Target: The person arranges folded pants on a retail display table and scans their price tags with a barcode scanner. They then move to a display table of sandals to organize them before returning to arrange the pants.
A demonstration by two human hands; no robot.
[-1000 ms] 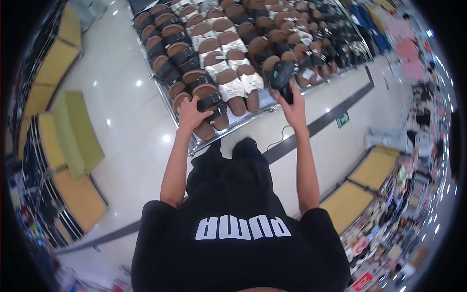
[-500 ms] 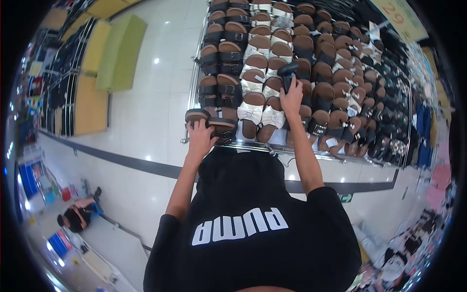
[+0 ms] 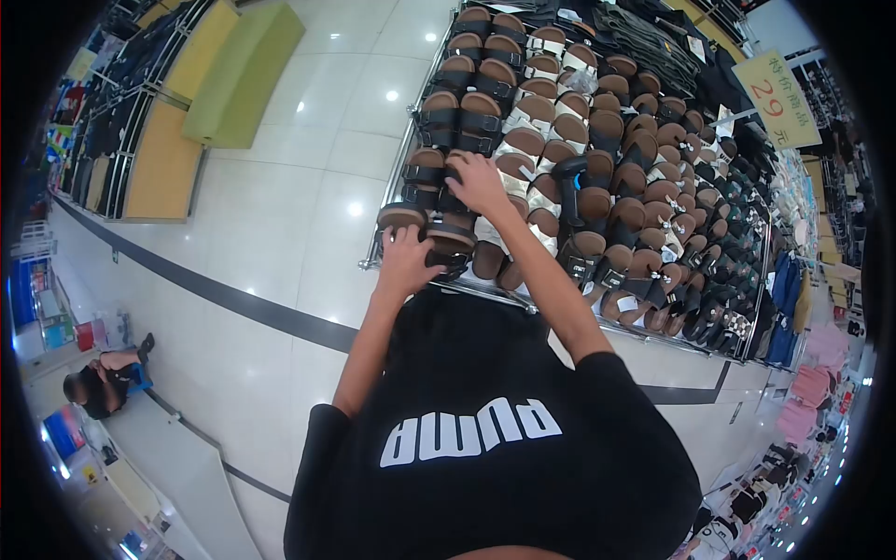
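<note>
Left hand (image 3: 406, 257) at the near rim of the display rack (image 3: 397, 177); a pair of black-strapped sandals (image 3: 431, 233) is gripped by its closed fingers, soles pressed together, probably so both come up as one. Just beyond, the right hand (image 3: 478, 182) is laid on the next black sandals (image 3: 431, 177) in the row, fingers bent over the straps; grip or mere touch cannot be told. A dark handheld scanner (image 3: 571, 187) is seen resting on sandals beside that hand, apparently parked. Price sign (image 3: 777, 98) stands at the far end.
</note>
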